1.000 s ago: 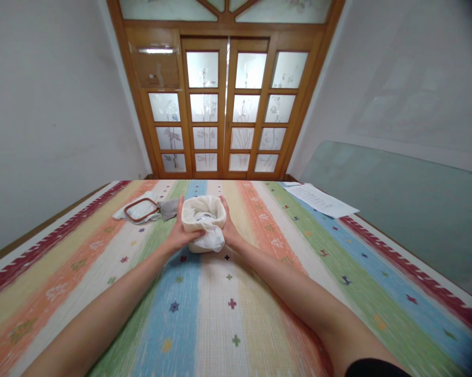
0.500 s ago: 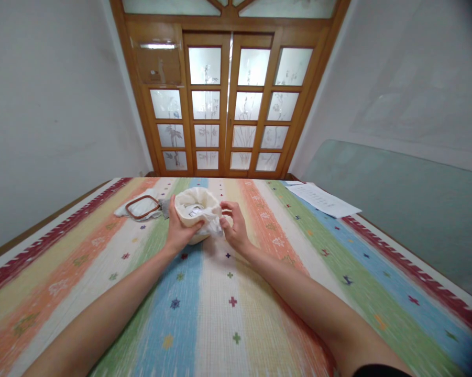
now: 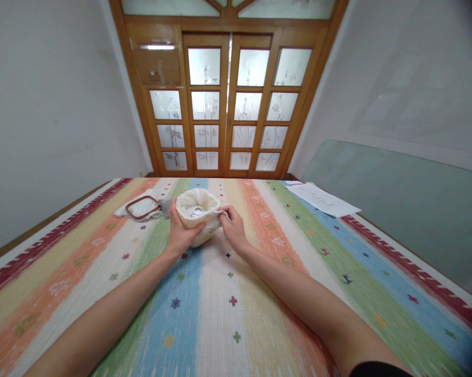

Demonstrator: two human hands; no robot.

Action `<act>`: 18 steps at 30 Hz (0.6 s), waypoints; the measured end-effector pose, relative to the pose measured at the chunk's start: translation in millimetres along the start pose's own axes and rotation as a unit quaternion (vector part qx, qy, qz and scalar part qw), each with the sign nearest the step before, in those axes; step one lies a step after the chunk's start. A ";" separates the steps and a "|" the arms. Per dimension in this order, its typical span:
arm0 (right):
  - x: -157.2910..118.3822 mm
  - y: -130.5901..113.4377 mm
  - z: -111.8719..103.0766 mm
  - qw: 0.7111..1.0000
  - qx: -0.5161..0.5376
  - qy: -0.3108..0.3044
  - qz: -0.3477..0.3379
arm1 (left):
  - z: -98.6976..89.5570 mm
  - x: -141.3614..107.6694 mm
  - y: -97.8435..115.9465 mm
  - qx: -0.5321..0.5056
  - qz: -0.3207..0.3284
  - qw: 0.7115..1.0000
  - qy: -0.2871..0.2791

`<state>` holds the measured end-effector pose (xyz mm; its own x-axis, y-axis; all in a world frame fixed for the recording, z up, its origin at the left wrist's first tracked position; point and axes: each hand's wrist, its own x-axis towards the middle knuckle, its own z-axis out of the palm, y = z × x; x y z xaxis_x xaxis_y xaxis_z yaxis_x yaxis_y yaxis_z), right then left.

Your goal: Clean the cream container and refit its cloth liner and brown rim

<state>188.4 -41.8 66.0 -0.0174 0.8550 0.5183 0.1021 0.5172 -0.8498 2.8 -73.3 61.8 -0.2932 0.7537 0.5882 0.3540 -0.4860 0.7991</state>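
A cream cloth pouch (image 3: 198,199) stands on the table in front of me, its round mouth open upward. A small printed white piece shows inside. My left hand (image 3: 179,228) grips the left side of the pouch, with its thumb across the front. At the right rim, the fingers of my right hand (image 3: 232,226) are pinched on a bit of the pouch's thin white fabric. That fabric is drawn out a little toward the right. Beside my left fingers lies a small grey cloth (image 3: 165,207), partly hidden.
A brown rounded frame (image 3: 142,208) lies on white cloth (image 3: 121,210) to the left. Printed paper sheets (image 3: 322,200) rest at the right far side. A striped tablecloth (image 3: 216,314) covers the table. Beyond are wooden glazed doors (image 3: 227,104) and a pale green panel (image 3: 396,193).
My right fingers have closed from a loose curl into a pinch at the right rim. The white fabric there is pulled tauter. My left hand keeps its hold, shifted very slightly.
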 end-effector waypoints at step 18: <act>20.6 -6.7 -28.1 0.960 0.161 -0.229 -0.006 | -20.5 16.3 9.3 -0.209 -0.069 0.955 -0.198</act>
<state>215.3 -28.7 85.2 -0.4606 0.7375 0.4940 -0.2128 0.4486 -0.8680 -16.9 -74.6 81.3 0.0768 0.8910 0.4474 -0.0729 -0.4425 0.8938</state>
